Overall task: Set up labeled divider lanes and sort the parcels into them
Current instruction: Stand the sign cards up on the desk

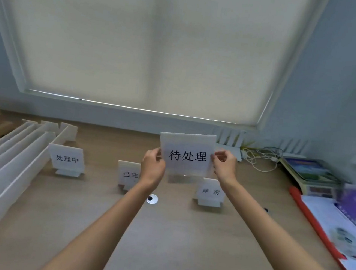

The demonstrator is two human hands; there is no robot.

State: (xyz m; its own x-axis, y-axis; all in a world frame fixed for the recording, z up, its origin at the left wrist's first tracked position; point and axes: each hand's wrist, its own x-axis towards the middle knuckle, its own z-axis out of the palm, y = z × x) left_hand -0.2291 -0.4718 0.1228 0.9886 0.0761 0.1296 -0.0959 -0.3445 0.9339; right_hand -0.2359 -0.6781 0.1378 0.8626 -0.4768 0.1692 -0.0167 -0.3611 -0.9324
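left fingers (156, 155), right fingers (219, 157), label card (186, 156) between

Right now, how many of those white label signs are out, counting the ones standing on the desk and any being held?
In the air, held sign, pinched by left hand and right hand: 1
Standing on the desk, left sign, middle sign, right sign: 3
Total: 4
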